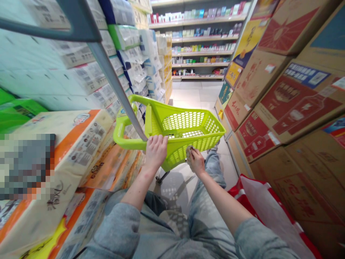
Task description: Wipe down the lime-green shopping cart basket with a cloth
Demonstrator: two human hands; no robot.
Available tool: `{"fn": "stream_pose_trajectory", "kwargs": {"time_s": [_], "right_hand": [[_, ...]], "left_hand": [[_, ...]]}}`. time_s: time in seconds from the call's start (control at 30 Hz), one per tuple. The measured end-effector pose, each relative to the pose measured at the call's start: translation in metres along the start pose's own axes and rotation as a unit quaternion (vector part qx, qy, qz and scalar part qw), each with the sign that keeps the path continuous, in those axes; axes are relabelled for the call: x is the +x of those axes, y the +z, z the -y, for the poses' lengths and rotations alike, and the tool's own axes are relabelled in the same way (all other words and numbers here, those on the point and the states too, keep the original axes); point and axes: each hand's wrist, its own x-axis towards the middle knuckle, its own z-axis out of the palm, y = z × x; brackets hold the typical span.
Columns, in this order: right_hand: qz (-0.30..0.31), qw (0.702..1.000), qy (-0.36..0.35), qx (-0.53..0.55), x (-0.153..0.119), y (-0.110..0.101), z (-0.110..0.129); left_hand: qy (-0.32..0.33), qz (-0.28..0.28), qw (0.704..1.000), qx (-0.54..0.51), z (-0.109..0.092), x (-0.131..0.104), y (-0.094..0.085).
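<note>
A lime-green plastic shopping cart (185,141) with a perforated basket stands in front of me, with nothing seen inside it. My left hand (156,149) is closed over the near rim, beside the lower end of a grey pole (115,86) that slants up to the upper left. Against the outer side of the basket, my right hand (196,160) grips a crumpled brownish cloth (189,153). The fingertips of my left hand are partly hidden behind the rim.
Stacked paper packs (99,144) rise on the left, cardboard cartons (283,97) on the right. A red and white bag (269,205) lies at the lower right. Shelves of small boxes (202,37) stand across the far end of the tiled aisle (188,94).
</note>
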Motion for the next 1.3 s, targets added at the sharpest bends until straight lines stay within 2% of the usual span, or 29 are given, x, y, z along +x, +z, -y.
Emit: {"fn": "stream_pose_trajectory", "kwargs": {"time_s": [0.17,0.47,0.6,0.77,0.97,1.1,1.3], "right_hand": [[-0.005,1.0,0.027,-0.013,-0.003,0.004,-0.002],[0.042,0.995,0.063,-0.059,0.009,-0.004,0.004],[0.06,0.995,0.052,-0.054,0.0,-0.009,-0.004],[0.042,0.993,0.088,-0.071,-0.01,-0.005,-0.016],[0.041,0.994,0.059,-0.084,-0.006,0.004,-0.013],[0.055,0.991,0.068,-0.103,0.0,0.01,-0.012],[0.081,0.991,0.038,-0.104,-0.005,0.004,-0.018]], "left_hand": [[0.004,-0.004,1.0,-0.001,0.0,-0.001,0.001],[0.001,-0.002,1.0,-0.004,0.0,0.001,0.0],[-0.003,-0.007,1.0,-0.018,0.001,0.0,0.0],[-0.006,-0.004,1.0,-0.018,0.0,-0.001,0.0],[-0.012,-0.003,1.0,-0.017,0.0,0.0,0.0],[-0.014,-0.006,1.0,-0.011,-0.001,0.001,0.001],[-0.018,-0.009,0.999,-0.026,-0.001,0.001,0.002]]}}
